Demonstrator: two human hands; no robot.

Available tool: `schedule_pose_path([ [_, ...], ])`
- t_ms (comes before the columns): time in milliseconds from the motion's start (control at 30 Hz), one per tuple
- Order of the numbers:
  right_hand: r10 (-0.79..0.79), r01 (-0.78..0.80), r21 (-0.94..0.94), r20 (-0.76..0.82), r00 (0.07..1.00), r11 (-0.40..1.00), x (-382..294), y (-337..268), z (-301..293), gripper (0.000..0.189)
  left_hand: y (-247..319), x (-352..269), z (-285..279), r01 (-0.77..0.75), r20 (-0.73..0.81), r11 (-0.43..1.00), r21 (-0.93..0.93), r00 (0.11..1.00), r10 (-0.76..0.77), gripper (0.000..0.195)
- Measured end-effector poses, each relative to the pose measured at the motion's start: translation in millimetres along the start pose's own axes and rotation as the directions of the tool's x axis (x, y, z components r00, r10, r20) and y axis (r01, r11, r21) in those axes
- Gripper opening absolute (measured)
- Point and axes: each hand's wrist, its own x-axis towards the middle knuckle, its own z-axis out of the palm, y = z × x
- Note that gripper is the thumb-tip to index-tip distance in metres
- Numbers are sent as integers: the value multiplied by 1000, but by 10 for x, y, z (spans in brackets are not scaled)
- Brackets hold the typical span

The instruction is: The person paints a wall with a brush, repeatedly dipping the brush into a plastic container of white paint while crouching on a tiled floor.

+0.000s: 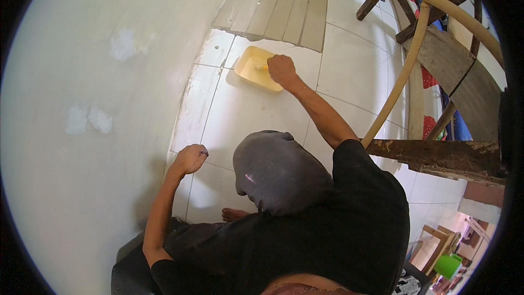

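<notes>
My right hand (281, 69) is closed round the yellow handle of what looks like a small paintbrush (263, 67), its pale end inside a yellow plastic tub (246, 60). The tub stands on the white tiled floor and seems to hold a little pale liquid. My left hand (190, 159) is curled above the floor near the foot of the wall, with a small purplish, crumpled thing (204, 152) showing at its fingers. What that thing is, I cannot tell. My grey-clad knee (278, 172) rises between my arms, with part of a bare foot (233, 214) beyond it.
A pale wall (102, 86) with white patches runs along the left. Beige grooved panelling (282, 4) lies beyond the tub. At right are curved cane poles (403, 78), a rough wooden beam (434, 155) and wooden frames. A green plastic container (448, 266) sits at lower right.
</notes>
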Motion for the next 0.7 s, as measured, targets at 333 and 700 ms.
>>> schedule_pose_path([
  [333, 190, -209, 117, 158, 969, 971, 21, 184, -460, 20, 43, 66, -93, -4, -12, 999, 48, 1000, 4, 31],
  [700, -350, 298, 348, 96, 932, 889, -78, 503, -163, 35, 335, 385, -149, -17, 157, 984, 177, 988, -11, 24],
])
